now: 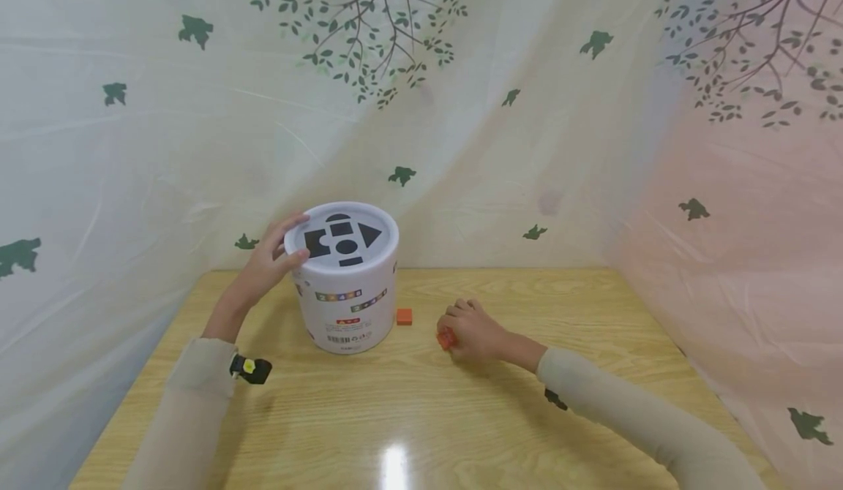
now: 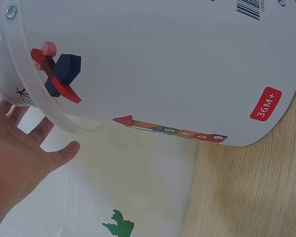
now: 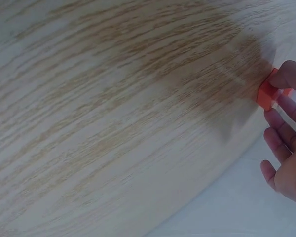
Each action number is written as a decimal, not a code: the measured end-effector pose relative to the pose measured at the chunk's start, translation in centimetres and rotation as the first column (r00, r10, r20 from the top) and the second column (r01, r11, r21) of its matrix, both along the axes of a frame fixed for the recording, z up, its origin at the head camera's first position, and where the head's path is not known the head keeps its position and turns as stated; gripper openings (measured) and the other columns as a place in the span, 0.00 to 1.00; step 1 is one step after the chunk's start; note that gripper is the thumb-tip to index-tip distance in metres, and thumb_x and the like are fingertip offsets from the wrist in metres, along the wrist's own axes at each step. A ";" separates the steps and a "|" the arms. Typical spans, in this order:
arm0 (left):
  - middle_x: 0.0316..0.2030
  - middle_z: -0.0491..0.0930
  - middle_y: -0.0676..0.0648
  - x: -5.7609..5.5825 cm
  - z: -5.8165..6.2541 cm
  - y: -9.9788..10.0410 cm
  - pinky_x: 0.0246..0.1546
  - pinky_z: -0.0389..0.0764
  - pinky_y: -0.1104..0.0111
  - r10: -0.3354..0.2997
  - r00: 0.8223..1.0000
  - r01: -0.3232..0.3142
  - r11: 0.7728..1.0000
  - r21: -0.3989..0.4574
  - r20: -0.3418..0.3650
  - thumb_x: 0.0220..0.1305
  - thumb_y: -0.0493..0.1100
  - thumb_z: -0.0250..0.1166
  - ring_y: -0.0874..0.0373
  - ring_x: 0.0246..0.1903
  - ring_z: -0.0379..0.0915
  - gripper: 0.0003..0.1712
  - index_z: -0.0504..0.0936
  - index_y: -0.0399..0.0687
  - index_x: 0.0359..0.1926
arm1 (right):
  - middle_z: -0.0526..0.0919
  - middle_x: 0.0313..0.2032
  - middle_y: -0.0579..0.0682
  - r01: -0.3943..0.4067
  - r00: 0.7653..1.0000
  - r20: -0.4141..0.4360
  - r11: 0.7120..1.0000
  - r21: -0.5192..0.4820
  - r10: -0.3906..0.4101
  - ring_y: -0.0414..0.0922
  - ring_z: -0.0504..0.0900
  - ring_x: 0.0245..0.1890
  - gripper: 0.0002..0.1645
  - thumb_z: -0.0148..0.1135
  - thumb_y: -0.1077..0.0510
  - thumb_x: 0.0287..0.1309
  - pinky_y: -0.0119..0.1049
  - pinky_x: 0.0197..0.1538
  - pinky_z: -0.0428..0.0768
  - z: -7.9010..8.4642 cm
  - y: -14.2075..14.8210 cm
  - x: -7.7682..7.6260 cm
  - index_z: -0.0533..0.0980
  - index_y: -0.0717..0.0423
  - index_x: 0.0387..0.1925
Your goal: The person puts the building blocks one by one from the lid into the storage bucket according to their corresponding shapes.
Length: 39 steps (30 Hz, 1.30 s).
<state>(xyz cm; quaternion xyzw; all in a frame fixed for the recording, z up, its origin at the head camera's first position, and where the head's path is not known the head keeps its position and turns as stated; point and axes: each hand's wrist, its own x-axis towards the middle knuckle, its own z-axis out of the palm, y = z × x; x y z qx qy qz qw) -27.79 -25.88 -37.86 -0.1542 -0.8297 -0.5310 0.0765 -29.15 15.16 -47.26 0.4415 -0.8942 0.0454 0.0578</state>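
Observation:
A white bucket (image 1: 345, 307) stands upright on the table, its lid (image 1: 362, 252) cut with dark shaped holes. My left hand (image 1: 266, 259) rests at the left side of the lid's rim, fingers spread and fairly straight; in the left wrist view this hand (image 2: 24, 158) is beside the bucket's top and handle (image 2: 37, 94). To the right of the bucket, my right hand (image 1: 476, 331) pinches a red-orange block (image 1: 446, 338) between thumb and fingers, at or just above the tabletop. The right wrist view shows the same block (image 3: 267, 94) at the fingertips, partly covered by them.
A small orange block (image 1: 405, 317) lies on the table close to the bucket's lower right side. The wood-grain table (image 1: 369, 424) reaches back to a pale curtain (image 1: 474, 153) printed with leaves and branches, which also hangs along both sides.

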 end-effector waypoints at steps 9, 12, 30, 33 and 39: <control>0.81 0.43 0.43 0.0 0.1 0.0 0.73 0.48 0.29 -0.003 1.000 0.003 1.000 0.000 -0.003 0.70 0.48 0.60 0.35 0.78 0.42 0.41 0.54 0.56 0.80 | 0.80 0.38 0.44 -0.022 0.998 0.065 0.999 -0.034 0.024 0.43 0.69 0.41 0.19 0.72 0.57 0.46 0.42 0.48 0.70 -0.1 -0.2 -0.1 0.79 0.50 0.43; 0.81 0.44 0.43 -0.1 0.1 0.0 0.73 0.48 0.29 -0.005 1.000 0.005 1.000 0.002 -0.007 0.70 0.48 0.60 0.36 0.78 0.42 0.41 0.55 0.55 0.80 | 0.80 0.39 0.45 -0.023 0.995 0.093 0.998 -0.062 0.028 0.43 0.69 0.42 0.18 0.72 0.57 0.47 0.45 0.50 0.71 0.2 -0.4 0.0 0.78 0.50 0.42; 0.81 0.43 0.43 -0.1 0.1 0.1 0.73 0.48 0.29 -0.008 1.000 0.008 1.000 0.006 -0.002 0.70 0.46 0.59 0.35 0.78 0.41 0.41 0.54 0.55 0.80 | 0.82 0.39 0.48 -0.070 0.997 0.009 0.940 -0.333 0.077 0.46 0.74 0.43 0.20 0.73 0.59 0.47 0.43 0.51 0.69 3.1 -2.0 -1.3 0.78 0.54 0.45; 0.81 0.43 0.43 0.0 0.1 0.1 0.73 0.48 0.29 -0.007 1.000 0.007 1.000 0.006 0.000 0.70 0.46 0.59 0.35 0.78 0.41 0.41 0.54 0.55 0.80 | 0.83 0.38 0.49 -0.078 0.997 -0.019 0.921 -0.382 0.077 0.48 0.75 0.43 0.21 0.74 0.60 0.46 0.44 0.52 0.68 4.0 -2.0 -1.7 0.78 0.55 0.44; 0.81 0.44 0.43 0.0 0.0 0.0 0.73 0.48 0.29 -0.001 1.000 0.001 1.000 0.001 -0.002 0.70 0.47 0.60 0.35 0.78 0.42 0.41 0.55 0.56 0.80 | 0.81 0.40 0.50 -0.082 0.997 -0.046 0.895 -0.439 0.069 0.51 0.73 0.43 0.21 0.74 0.61 0.47 0.42 0.50 0.65 6.5 -2.2 -2.4 0.77 0.55 0.44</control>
